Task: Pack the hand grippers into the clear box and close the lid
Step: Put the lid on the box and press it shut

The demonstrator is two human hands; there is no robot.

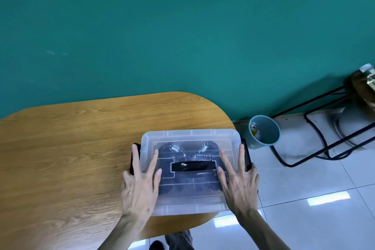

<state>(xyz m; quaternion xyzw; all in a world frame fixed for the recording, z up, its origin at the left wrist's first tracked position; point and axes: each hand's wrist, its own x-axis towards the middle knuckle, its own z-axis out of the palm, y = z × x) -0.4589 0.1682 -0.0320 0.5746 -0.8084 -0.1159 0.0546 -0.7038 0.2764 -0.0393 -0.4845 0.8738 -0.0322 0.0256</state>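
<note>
Clear plastic is forming the box [189, 170], which is sitting at the right end of a wooden surface [71, 148], close to its rounded right edge and reaching towards its near edge. The lid [188, 136] is lying on top of the box, with a black carry handle [192, 166] lying flat across its middle. Through the lid, the hand grippers [176, 147] are showing inside the box as dark padded shapes with two silver coiled springs near the far side.

The left hand [140, 183] is lying open and flat on the left part of the lid, fingers spread and pointing away from the person, with the outer fingers reaching over a black side latch [134, 157]. The right hand [239, 181] is lying open and flat in the same way on the right part of the lid, its outer fingers beside the black latch on the right [246, 156]. Neither hand is gripping anything.

Beyond the right edge of the surface, a blue bin [263, 134] is standing on the pale tiled floor [314, 209], near a black metal frame [316, 128]. A teal wall [182, 26] is filling the background.
</note>
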